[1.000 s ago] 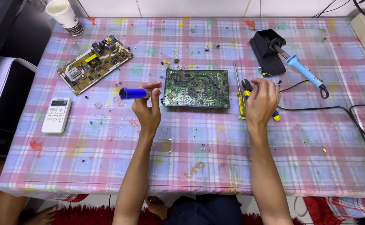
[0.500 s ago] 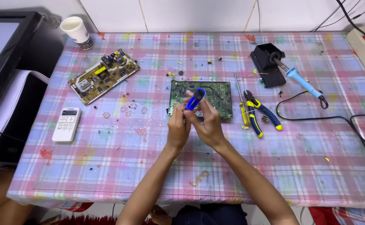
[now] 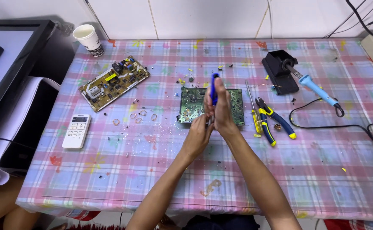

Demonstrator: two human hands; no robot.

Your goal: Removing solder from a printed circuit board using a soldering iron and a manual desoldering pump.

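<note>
White tiled wall (image 3: 203, 17) behind plaid-clothed table (image 3: 152, 179), w/ even light

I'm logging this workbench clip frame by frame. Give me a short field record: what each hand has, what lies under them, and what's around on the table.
right hand: gripping a blue tool, held upright
left hand: closed at the tool's lower end, touching the right hand
under hands: green circuit board, flat on the table
right of board: thin screwdriver, blue-and-yellow pliers, soldering iron in a black stand
left of board: yellow circuit board, white remote
far corner: paper cup
surface: checked tablecloth
</note>
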